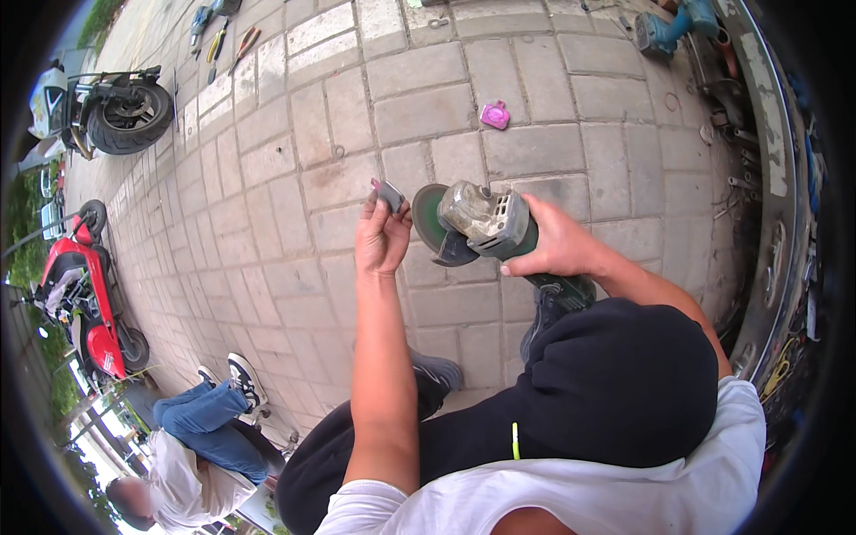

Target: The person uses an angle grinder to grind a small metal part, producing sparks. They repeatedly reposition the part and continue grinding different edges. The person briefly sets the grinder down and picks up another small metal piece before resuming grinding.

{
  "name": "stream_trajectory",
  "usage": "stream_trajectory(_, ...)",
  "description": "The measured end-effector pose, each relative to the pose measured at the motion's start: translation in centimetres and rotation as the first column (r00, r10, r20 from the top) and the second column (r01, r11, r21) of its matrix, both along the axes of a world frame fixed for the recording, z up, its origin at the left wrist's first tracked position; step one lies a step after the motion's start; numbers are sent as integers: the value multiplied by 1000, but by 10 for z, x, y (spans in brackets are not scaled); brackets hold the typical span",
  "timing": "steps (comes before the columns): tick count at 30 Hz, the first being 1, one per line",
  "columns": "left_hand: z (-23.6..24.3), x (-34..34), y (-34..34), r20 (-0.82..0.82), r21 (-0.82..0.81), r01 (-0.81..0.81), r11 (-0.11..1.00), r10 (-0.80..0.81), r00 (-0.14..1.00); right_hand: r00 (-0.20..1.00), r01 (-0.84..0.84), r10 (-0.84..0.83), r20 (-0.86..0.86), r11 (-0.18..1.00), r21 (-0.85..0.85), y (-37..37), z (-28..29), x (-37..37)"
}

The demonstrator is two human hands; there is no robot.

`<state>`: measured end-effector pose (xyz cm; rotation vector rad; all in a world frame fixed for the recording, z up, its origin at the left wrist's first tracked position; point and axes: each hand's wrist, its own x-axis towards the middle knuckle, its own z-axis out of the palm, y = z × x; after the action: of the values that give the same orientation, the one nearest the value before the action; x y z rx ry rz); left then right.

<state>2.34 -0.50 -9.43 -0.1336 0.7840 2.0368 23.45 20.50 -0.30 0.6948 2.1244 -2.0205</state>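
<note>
Two hands occupied, one object apiece. Left hand [385, 234] pinches a grey piece [390, 196], small and flat, between thumb and fingers. Right hand [557, 241] is wrapped around the body of a grinder [486, 223], its disc [430, 214] facing left. The piece sits just beside the disc's left edge, above the paving [419, 120]; no contact visible. Whether the disc is spinning: cannot tell.

Step in hand, by judgement: offering the piece to the disc, or checking it between passes. Next move would call for a firm pinch, fingertips well clear of the rim, and a steady grinder; fingers look very near the edge as held.

Count: one grinder, one disc, one grey piece. One pink item [495, 114] on the paving beyond the hands. At upper left, two plier-like tools, one yellow [217, 43], one orange [247, 42], near one drill [200, 28]. One blue tool [660, 36], upper right. One motorcycle [125, 111], one red scooter [105, 308]. One other person [192, 464], lower left. Spanners at right too crowded to count.
</note>
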Motion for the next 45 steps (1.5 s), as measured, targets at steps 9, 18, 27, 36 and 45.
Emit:
stream_trajectory(9, 8, -4, 0, -103, -46, 62, 997, -66, 993, 999, -50, 49, 14, 995, 90, -10, 1, 0)
stream_trajectory(18, 8, -7, -1, -94, -66, 63, 996, -69, 993, 999, -51, 51, -4, 994, 95, -10, 3, -3)
stream_trajectory(27, 11, -8, 2, -71, -73, 57, 996, -62, 995, 996, -87, 83, 46, 990, 113, -9, 0, -2)
stream_trajectory(36, 13, -10, 2, -76, -62, 67, 996, -71, 995, 998, -57, 53, 45, 995, 87, -10, 3, -2)
stream_trajectory(45, 15, -9, 3, -89, -55, 66, 996, -70, 994, 998, -54, 50, 45, 993, 107, -10, 0, -1)
